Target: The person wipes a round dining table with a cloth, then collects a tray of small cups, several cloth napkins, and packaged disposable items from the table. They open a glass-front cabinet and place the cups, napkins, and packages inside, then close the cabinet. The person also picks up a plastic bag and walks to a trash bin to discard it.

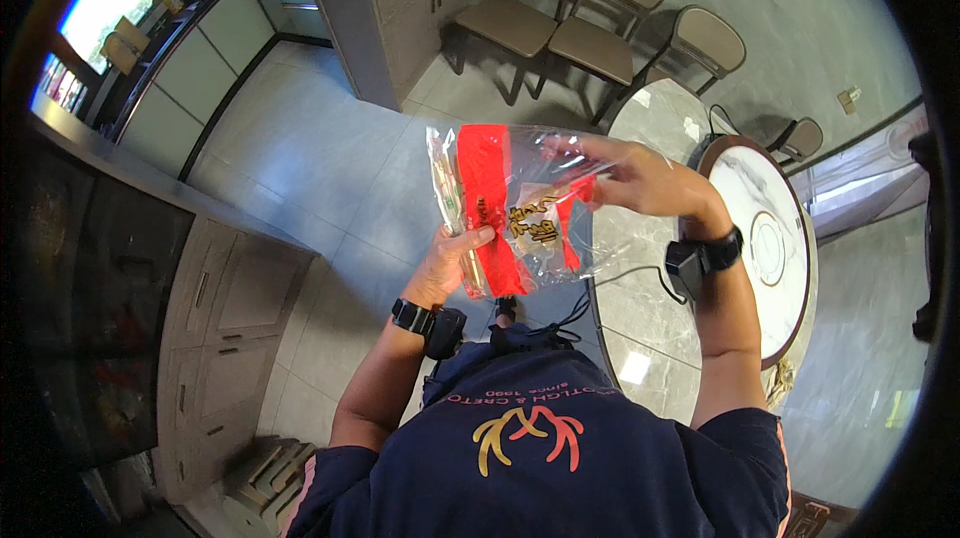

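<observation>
Up in front of my body is a clear plastic bag (551,163) with a broad red band (487,163) and dark gold printed characters. My left hand (442,260) grips its left end, thumb pressed on the red band. Thin, light-coloured items (450,196) show through the plastic along that end; their exact kind is unclear. At the other end, my right hand (630,178) has its fingers spread, with fingertips seen through the clear film. They seem to be inside the bag's mouth. A smaller red strip (571,226) lies near the right thumb.
At my right stands a round marble-look table (637,298) with a brown-rimmed turntable (731,185). A black cable (630,271) runs near its edge. Several chairs (592,46) line the far wall. Wooden cabinets (240,298) and stacked stools (274,478) are on my left.
</observation>
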Tool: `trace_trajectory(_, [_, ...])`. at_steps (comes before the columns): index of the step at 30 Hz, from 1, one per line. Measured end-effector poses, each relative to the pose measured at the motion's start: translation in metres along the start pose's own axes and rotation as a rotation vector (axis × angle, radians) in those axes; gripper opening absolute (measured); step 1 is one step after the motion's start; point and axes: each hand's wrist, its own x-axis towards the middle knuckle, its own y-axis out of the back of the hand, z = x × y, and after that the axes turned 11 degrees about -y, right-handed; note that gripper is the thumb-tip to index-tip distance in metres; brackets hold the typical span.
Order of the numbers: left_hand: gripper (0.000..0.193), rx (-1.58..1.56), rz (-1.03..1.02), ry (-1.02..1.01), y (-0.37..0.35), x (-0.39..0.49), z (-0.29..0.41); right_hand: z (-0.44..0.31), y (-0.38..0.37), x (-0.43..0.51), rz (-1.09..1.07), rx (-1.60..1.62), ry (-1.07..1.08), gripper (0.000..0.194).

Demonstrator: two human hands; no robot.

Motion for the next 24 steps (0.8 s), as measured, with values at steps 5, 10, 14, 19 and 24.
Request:
trace_trajectory(5, [0.029, -0.091, 0.284, -0.133, 0.017, 0.007, 0.014, 0.046, 0.019, -0.043, 0.398, 0.671, 0.075, 0.034])
trace_trajectory(10, [0.034, -0.296, 0.286, -0.222, 0.015, 0.022, 0.005, 0.084, -0.099, 0.017, 0.213, 0.436, -0.183, 0.072])
trace_trajectory(14, [0.039, -0.284, 0.244, -0.155, 0.003, 0.026, -0.011, 0.070, -0.162, 0.072, 0.299, 0.839, -0.057, 0.048])
trace_trajectory(19, [0.067, -0.283, 0.076, -0.251, 0.009, 0.012, -0.008, 0.078, -0.122, 0.074, 0.478, 1.086, -0.048, 0.017])
trace_trajectory(24, [0.087, 0.101, 0.053, -0.327, 0.044, 0.000, 0.053, 0.093, -0.088, 0.057, 0.456, 0.966, 0.031, 0.017])
